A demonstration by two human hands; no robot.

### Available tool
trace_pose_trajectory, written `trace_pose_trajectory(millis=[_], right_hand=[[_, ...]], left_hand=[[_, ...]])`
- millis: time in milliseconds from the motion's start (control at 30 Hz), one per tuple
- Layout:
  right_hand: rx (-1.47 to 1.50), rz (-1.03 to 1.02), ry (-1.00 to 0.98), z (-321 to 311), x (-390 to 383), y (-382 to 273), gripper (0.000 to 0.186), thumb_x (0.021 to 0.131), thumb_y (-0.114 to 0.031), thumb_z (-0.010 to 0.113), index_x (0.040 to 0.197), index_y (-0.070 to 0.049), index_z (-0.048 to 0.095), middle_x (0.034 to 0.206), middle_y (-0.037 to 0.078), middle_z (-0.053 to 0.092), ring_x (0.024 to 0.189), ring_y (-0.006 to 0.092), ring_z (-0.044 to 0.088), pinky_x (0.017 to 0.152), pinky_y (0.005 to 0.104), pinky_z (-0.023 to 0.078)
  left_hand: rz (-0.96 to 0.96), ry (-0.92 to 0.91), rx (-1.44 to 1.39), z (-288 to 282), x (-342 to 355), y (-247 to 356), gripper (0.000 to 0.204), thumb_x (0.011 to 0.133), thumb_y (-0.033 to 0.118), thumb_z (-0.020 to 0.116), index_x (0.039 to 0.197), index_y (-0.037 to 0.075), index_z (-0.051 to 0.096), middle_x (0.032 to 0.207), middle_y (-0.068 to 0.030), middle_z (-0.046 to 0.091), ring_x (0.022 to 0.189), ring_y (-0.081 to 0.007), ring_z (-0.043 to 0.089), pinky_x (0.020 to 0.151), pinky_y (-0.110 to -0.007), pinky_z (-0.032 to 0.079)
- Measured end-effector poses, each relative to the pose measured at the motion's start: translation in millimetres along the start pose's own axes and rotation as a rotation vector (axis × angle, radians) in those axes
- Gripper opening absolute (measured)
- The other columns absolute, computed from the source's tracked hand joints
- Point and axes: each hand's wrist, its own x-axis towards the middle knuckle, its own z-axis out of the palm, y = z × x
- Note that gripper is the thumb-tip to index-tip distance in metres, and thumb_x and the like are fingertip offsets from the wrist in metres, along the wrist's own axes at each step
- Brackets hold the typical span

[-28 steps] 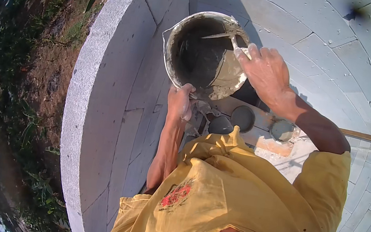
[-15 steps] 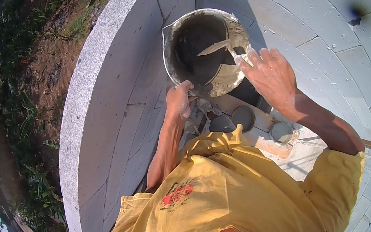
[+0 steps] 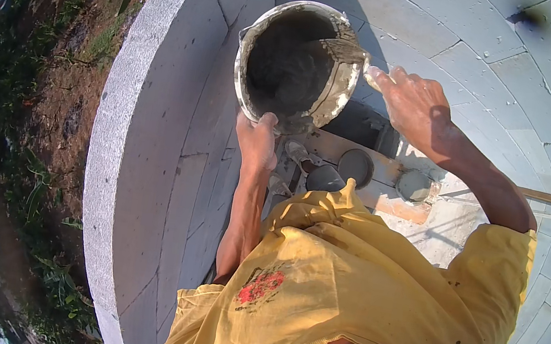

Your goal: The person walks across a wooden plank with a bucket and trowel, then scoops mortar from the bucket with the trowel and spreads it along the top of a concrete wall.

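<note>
A round bucket (image 3: 338, 103) with a mortar-crusted rim is tilted so that I look into it. Wet grey mortar (image 3: 292, 66) lies inside. My left hand (image 3: 256, 142) grips the bucket's near rim, thumb over the edge. Closed round the pale handle of a trowel (image 3: 341, 51) is my right hand (image 3: 415, 108), just right of the bucket. The trowel's blade lies across the right side of the bucket's mouth, grey with mortar; part of it blends into the mortar behind.
A pale block wall (image 3: 161, 118) curves along my left, with plants and soil beyond it. Another block wall (image 3: 429, 23) stands ahead and to the right. Below are round containers (image 3: 355, 167), a grey-filled one (image 3: 414, 185), a plank (image 3: 387, 197) and my shoe (image 3: 296, 152).
The trowel's blade has turned and moved up and right toward the bucket's rim. My right hand has shifted slightly right. The bucket and my left hand have shifted slightly left.
</note>
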Motion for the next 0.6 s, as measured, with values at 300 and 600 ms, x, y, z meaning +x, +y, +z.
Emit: trace_pose_trajectory(millis=[300,600], right_hand=[[0.305,-0.030,-0.203,21,13,10,0.042,0.082,-0.014,0.059,0.123,-0.006,0.052,0.098,0.020,0.064,0.089,0.0363,0.062,0.080,0.0456,0.049],[0.982,-0.045,-0.321,93,-18,16,0.049,0.082,-0.027,0.065,0.124,-0.005,0.052,0.104,0.014,0.065,0.084,0.0290,0.064,0.076,0.0381,0.049]], left_hand=[[0.217,-0.090,0.130,21,-23,0,0.080,0.072,-0.015,0.041,0.146,0.006,0.020,0.139,-0.0144,0.038,0.126,-0.0216,0.040,0.105,-0.029,0.030],[0.260,-0.178,0.245,29,-37,-14,0.080,0.073,-0.019,0.042,0.146,0.007,0.021,0.142,-0.0161,0.037,0.124,-0.0226,0.041,0.100,-0.028,0.035]])
